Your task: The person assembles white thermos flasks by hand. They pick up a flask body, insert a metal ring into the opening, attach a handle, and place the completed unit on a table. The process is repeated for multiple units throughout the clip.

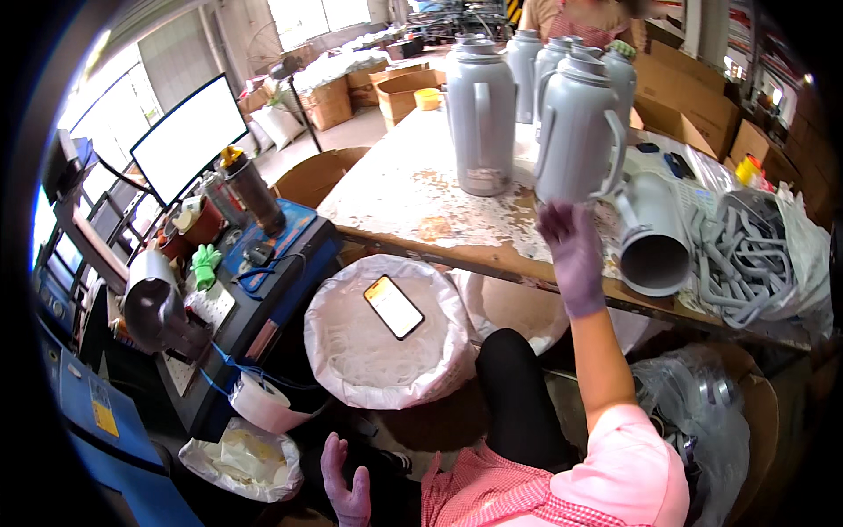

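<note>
My right hand (577, 263), in a thin purple glove, reaches over the front edge of the worktable with its fingers stretched out. Its fingertips are at the foot of a grey jug-shaped flask (575, 145) with a handle; whether they touch it I cannot tell. Another grey flask (481, 123) stands upright to the left. To the right, a grey flask body (652, 241) lies on its side, its round open end facing me. Low in the view, my left hand (346, 483), gloved alike, is held with thumb and fingers apart and nothing in it.
Grey plastic handles (746, 255) lie heaped at the table's right. A lit phone (393, 306) rests on a white-lined sack (386, 351) below the table. On the left are a monitor (190, 136) and a blue-black bench (281, 263). Another person (588, 18) stands behind the flasks.
</note>
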Demonstrator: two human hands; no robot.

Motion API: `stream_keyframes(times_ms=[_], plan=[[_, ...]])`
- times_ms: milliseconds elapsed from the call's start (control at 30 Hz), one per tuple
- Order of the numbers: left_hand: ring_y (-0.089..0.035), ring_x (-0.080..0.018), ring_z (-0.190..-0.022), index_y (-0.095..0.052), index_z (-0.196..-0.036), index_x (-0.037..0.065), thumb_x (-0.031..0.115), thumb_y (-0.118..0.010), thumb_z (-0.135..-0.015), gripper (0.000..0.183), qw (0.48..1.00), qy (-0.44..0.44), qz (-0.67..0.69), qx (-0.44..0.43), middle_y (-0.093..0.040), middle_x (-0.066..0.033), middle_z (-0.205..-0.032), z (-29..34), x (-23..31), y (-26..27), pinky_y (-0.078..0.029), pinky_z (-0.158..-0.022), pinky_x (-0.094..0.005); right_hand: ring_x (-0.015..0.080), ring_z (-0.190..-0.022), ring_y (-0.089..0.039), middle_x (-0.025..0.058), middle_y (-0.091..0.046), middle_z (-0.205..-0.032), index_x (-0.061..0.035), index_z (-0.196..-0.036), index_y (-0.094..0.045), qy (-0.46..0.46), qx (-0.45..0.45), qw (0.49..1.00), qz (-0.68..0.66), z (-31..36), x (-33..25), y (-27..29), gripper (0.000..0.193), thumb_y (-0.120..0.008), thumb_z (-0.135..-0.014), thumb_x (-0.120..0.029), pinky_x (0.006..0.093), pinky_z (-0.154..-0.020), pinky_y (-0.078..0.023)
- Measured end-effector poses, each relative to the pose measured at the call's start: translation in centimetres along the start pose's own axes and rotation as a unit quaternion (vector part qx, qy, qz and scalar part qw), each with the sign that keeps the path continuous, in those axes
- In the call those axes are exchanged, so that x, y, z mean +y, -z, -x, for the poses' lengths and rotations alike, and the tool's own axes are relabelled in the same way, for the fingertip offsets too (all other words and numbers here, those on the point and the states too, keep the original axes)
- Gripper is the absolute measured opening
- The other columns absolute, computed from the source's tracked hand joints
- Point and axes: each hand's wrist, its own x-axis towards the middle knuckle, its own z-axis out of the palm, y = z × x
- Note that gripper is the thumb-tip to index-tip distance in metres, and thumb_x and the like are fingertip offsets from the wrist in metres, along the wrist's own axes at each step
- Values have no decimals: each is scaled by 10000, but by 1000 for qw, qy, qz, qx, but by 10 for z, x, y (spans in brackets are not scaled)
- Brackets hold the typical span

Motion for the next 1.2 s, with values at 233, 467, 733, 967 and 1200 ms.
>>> stream_keyframes(times_ms=[233, 467, 733, 967, 1200], plan=[[-517, -300, -1298, -431, -1457, -18, 200, -672, -891, 653, 998, -29, 16, -51, -476, -172, -1466, -8, 13, -9, -398, -1101, -406, 237, -1030, -616, 109, -589, -1147, -26, -1222, -545, -56, 332, 934, -120, 56, -118, 102, 708, -737, -830, -584, 340, -810, -556], [-531, -340, -1282, -507, -1377, -40, 159, -681, -823, 614, 989, -114, 4, -96, -537, -214, -1391, -16, 42, -39, -402, -1094, -416, 282, -1089, -618, 151, -617, -1223, 23, -1192, -607, 131, 294, 943, -84, 20, -142, 180, 321, -636, -942, -176, 415, -941, -557], [-476, -281, -1346, -220, -1568, 11, 290, -754, -866, 926, 906, -85, 386, -152, -436, -167, -1506, -18, 56, -96, -364, -1126, -390, 258, -1279, -529, 113, -532, -1420, -54, -1380, -528, 424, -150, 493, 745, 237, -48, 103, 419, -550, -975, -155, 388, -1069, -457], [-549, -282, -1269, -474, -1418, 9, 587, -605, -921, 774, 850, 66, 523, -4, -568, -149, -1382, -22, 24, -99, -427, -1088, -411, 309, -1093, -637, 119, -677, -1184, -83, -1193, -693, 60, -648, 584, 486, 208, -58, -67, 420, -669, -926, -405, 414, -973, -489], [-556, -220, -1225, -368, -1475, 3, 400, -672, -912, 753, 905, 25, 418, 74, -543, -122, -1379, -27, 11, -4, -447, -1053, -357, 315, -1027, -683, 203, -649, -1197, 12, -1476, -393, 139, -442, 697, 547, 159, -17, -88, 1014, -920, -643, -222, 362, -902, -545]])
